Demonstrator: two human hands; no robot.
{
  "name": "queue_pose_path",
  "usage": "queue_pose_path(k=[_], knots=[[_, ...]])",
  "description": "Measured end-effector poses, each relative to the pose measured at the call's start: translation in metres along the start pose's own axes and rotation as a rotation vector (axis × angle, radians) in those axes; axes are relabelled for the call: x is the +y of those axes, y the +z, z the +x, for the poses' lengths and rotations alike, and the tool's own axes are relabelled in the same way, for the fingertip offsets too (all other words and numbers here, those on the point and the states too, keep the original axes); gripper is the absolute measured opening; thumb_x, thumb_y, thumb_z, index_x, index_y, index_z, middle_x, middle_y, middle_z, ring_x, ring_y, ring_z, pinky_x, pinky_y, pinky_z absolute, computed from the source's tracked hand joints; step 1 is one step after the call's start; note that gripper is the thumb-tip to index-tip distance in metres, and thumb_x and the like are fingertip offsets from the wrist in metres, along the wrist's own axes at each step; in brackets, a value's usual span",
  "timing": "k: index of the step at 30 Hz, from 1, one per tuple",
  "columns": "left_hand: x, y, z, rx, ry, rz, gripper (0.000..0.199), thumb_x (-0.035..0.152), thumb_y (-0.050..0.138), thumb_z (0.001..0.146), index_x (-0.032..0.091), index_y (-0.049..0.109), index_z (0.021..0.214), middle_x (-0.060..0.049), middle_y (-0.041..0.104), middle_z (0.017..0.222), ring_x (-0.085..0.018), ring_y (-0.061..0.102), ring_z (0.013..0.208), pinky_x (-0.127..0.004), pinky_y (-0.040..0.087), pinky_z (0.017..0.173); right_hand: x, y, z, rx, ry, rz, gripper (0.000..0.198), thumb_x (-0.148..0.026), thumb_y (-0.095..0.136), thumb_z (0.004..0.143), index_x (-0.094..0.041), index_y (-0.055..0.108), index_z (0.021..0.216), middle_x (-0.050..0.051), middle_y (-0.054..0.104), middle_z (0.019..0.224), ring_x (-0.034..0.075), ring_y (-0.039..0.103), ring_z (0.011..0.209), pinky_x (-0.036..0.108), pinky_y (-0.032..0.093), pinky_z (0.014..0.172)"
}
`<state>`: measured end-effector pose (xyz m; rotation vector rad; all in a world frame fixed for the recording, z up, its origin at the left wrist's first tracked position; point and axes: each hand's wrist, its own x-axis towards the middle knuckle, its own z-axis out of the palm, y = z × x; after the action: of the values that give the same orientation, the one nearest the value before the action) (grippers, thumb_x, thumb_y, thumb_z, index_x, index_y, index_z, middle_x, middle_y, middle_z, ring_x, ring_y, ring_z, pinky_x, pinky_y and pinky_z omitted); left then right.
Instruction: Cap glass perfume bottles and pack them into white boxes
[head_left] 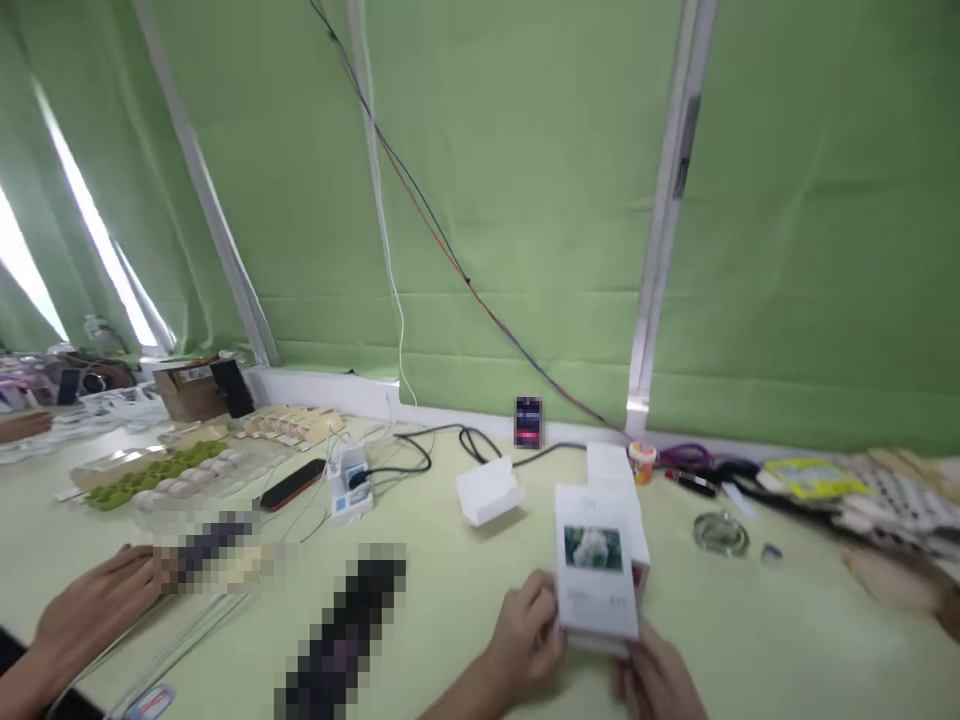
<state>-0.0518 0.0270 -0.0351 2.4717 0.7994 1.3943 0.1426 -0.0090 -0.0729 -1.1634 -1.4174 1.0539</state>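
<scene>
A white box with a picture of a pale flower [594, 595] is held upright, front towards me, above the table. My left hand [529, 630] is closed on its lower left edge. My right hand [660, 670] grips the lower right corner, fingers partly hidden beneath it. Directly behind stand more white boxes [611, 465], partly covered by the held one; a dark red side shows at the right. A small open white carton [487, 492] lies to the left, apart from both hands.
Another person's hand [105, 600] rests at the left beside a blurred-out device. A power strip [350, 485] with cables, egg-like items in a green tray [161, 475] and a cardboard box [189, 388] stand left. A small tub [642, 462] and tape roll [720, 533] lie right.
</scene>
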Motion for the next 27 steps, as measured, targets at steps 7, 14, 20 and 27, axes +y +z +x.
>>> queue_pose_path(k=[7, 14, 20, 27], knots=[[0.011, 0.008, 0.016, -0.004, -0.165, -0.134, 0.024, 0.019, 0.044, 0.086, 0.022, 0.035, 0.063, -0.007, 0.052, 0.081, -0.016, 0.047, 0.066, -0.028, 0.036, 0.055, -0.031, -0.017, -0.008, -0.109, -0.012, 0.069, 0.042, -0.055, 0.038, 0.092, -0.018, 0.055, 0.103, -0.004, 0.057, 0.057, 0.009, 0.043, 0.038, 0.021, 0.032, 0.041], [0.016, 0.007, 0.017, 0.064, -0.095, -0.185, 0.028, 0.022, 0.044, 0.088, 0.022, 0.032, 0.063, -0.005, 0.050, 0.076, -0.016, 0.049, 0.069, -0.027, 0.037, 0.055, -0.025, -0.012, -0.006, -0.082, -0.022, 0.105, 0.044, -0.054, 0.036, 0.093, -0.016, 0.053, 0.105, -0.004, 0.055, 0.057, 0.008, 0.040, 0.038, 0.021, 0.026, 0.039], [0.010, 0.007, 0.023, 0.075, -0.033, -0.027, 0.027, 0.018, 0.044, 0.088, 0.021, 0.032, 0.064, -0.003, 0.049, 0.074, -0.013, 0.048, 0.065, -0.023, 0.038, 0.053, -0.029, -0.012, -0.002, -0.104, 0.006, 0.152, 0.043, -0.055, 0.039, 0.092, -0.016, 0.053, 0.100, -0.004, 0.055, 0.057, 0.008, 0.041, 0.039, 0.021, 0.025, 0.040], [-0.010, 0.002, 0.029, -0.003, 0.136, 0.098, 0.019, 0.019, 0.044, 0.085, 0.020, 0.041, 0.066, -0.005, 0.056, 0.081, -0.010, 0.047, 0.057, -0.020, 0.034, 0.046, -0.029, -0.013, -0.001, -0.108, -0.013, 0.138, 0.041, -0.054, 0.039, 0.092, -0.016, 0.052, 0.102, -0.004, 0.056, 0.057, 0.008, 0.041, 0.038, 0.021, 0.027, 0.040]])
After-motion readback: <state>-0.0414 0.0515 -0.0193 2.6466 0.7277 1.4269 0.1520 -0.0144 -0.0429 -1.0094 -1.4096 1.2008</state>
